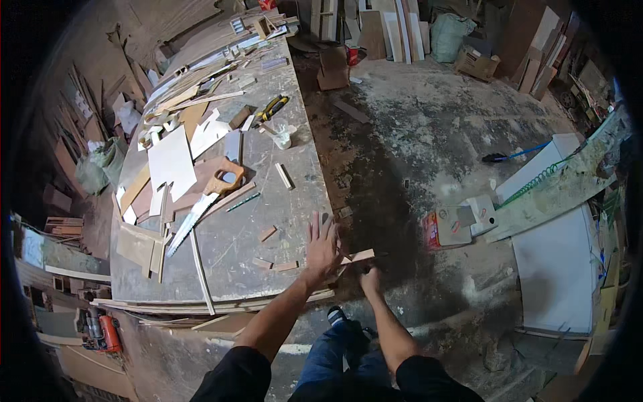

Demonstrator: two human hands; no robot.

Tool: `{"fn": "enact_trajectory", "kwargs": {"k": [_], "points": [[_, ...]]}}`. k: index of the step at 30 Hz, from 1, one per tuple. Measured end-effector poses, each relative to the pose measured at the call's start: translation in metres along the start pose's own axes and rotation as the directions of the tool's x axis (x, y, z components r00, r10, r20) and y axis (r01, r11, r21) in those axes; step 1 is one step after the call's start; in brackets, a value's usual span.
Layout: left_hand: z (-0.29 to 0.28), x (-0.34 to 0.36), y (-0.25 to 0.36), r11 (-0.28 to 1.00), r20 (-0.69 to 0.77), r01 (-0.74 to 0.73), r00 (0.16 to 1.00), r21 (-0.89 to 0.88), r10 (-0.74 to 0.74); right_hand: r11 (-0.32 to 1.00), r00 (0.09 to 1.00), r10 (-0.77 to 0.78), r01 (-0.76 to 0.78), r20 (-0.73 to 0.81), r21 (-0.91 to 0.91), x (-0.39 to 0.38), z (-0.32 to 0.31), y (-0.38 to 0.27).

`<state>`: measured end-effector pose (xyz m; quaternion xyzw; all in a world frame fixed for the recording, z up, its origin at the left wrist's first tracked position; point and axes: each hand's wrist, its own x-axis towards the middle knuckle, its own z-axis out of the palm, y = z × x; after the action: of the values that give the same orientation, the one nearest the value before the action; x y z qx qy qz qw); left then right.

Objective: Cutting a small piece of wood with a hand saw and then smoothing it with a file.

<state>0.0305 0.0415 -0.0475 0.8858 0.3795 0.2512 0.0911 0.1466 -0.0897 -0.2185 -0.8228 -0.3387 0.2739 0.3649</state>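
Observation:
My left hand (323, 246) lies with its fingers stretched out at the table's right edge. Beside its thumb, a short light wood strip (362, 256) juts past the edge. Just under that strip, my right hand (370, 280) is closed in a fist; what it grips is too dark and small to make out. Left of my left hand lie small wood offcuts (268, 234). Farther up the worktable (268, 208) rest a handsaw (224, 179) with a wooden handle, a teal pencil-like stick (243, 202) and a short pale strip (284, 176).
White sheets (171, 163), a plastic cup (282, 139), yellow-black pliers (274, 107) and piled scrap cover the far table. On the floor to the right stand a red-and-white container (447, 226) and a large white board (556, 275). Boards lean at the back, near a cardboard box (477, 63).

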Motion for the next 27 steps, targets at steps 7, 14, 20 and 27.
{"fn": "enact_trajectory", "kwargs": {"k": [7,14,20,27], "points": [[-0.066,-0.057,-0.022,0.963,0.021,0.051,0.999,-0.263,-0.047,0.977,0.990,0.036,-0.006,0.138,-0.211,-0.087,-0.069,-0.092],[-0.094,-0.081,-0.044,0.980,0.067,-0.068,0.994,-0.189,0.082,0.952,0.910,0.135,-0.009,0.393,-0.306,-0.130,-0.086,-0.140],[-0.069,-0.089,-0.054,0.968,0.191,-0.014,0.980,-0.252,0.064,0.950,0.926,-0.147,0.231,0.349,-0.212,-0.151,-0.088,-0.151],[-0.052,-0.089,-0.061,0.951,0.119,0.009,0.992,-0.308,0.030,0.834,0.949,-0.134,0.263,0.284,-0.485,-0.146,-0.063,-0.156]]}}
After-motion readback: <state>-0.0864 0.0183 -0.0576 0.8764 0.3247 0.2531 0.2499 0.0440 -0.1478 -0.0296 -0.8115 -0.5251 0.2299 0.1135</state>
